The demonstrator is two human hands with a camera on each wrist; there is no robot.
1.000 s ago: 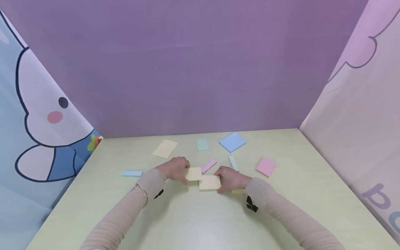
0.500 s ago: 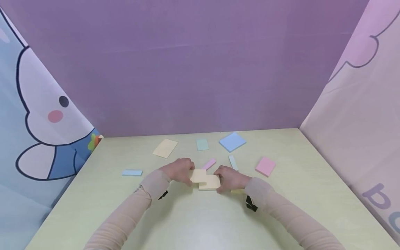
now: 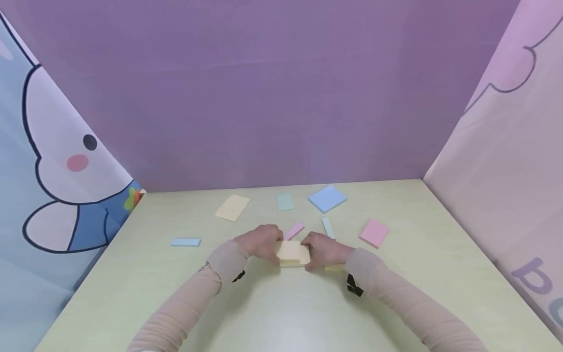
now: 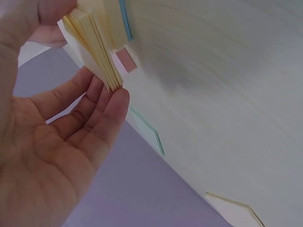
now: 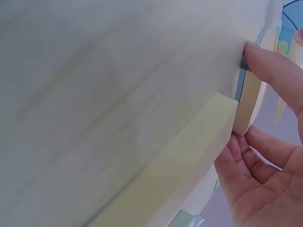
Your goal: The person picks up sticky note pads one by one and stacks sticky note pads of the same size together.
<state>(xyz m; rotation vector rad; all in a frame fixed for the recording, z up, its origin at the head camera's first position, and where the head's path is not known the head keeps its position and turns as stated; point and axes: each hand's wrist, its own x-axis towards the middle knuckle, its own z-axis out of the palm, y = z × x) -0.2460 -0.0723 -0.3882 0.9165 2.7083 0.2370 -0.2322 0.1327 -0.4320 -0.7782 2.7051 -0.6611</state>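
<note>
My left hand (image 3: pixel 262 242) pinches a small cream sticky-note pad (image 3: pixel 288 251) between thumb and fingers; the left wrist view shows the edges of its sheets (image 4: pixel 97 52). This pad is over the left part of another cream pad (image 3: pixel 305 254). My right hand (image 3: pixel 327 250) grips that lower pad by its right side, thumb at the near edge and fingers at the far one. A blue layer (image 5: pixel 241 84) shows along the lower pad's table side in the right wrist view. Beside the right hand lies a yellow pad (image 5: pixel 175 165), partly hidden under the wrist in the head view.
Behind the hands lie a pink strip (image 3: pixel 293 231), a pale blue strip (image 3: pixel 328 228), a green note (image 3: pixel 285 202), a blue pad (image 3: pixel 327 198) and a cream note (image 3: pixel 232 208). A pink pad (image 3: pixel 374 233) is at right, a light blue strip (image 3: pixel 185 242) at left.
My left hand has moved right with its pad, which went from beside the lower pad to over its left part. The right hand has stayed in place.
</note>
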